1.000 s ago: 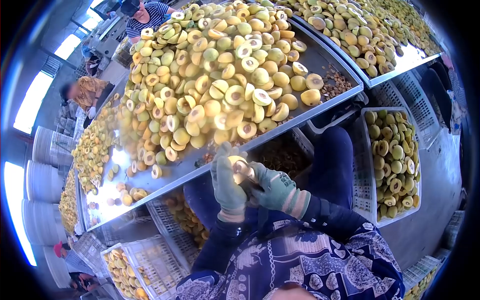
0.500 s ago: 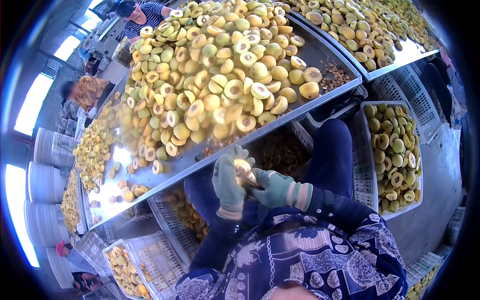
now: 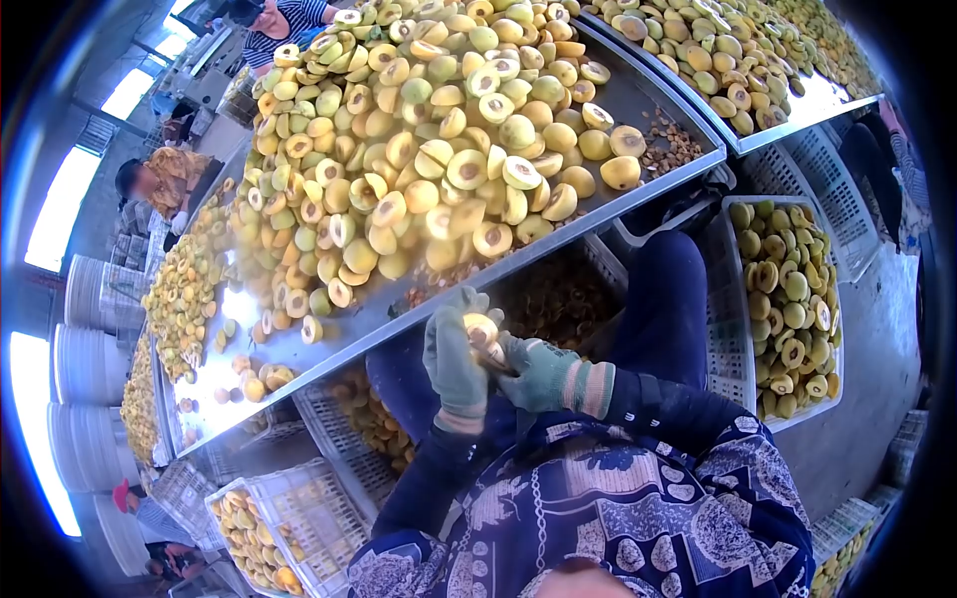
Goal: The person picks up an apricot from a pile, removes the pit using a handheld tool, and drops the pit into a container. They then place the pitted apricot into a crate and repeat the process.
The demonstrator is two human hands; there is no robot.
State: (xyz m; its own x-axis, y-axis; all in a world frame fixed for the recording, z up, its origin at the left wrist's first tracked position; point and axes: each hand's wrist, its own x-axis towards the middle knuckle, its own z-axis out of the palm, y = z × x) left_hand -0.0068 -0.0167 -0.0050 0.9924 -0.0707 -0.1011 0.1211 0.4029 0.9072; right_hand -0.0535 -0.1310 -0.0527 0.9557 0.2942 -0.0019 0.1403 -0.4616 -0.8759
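My left hand [image 3: 456, 367], in a grey-green work glove, is closed around a halved yellow peach [image 3: 480, 329] with its cut face turned up. My right hand [image 3: 539, 375], gloved alike, is closed with its fingertips right at the lower side of that fruit. A slim part shows between the hands; I cannot tell what the right hand holds. Both hands are over my lap, just in front of the metal table edge [image 3: 399, 326]. Heaped on the table are many peach halves [image 3: 467, 169], some with a brown pit in the cut face.
Loose brown pits [image 3: 670, 148] lie at the table's right corner. A crate of peach halves [image 3: 835, 399] stands to my right, another white crate [image 3: 309, 498] at lower left. Below the table edge is a container of dark scraps [image 3: 553, 304]. Other people [image 3: 171, 184] sit along the tables.
Both hands stay together at the peach half, with only a slight shift of the right fingers. The view has tilted a little.
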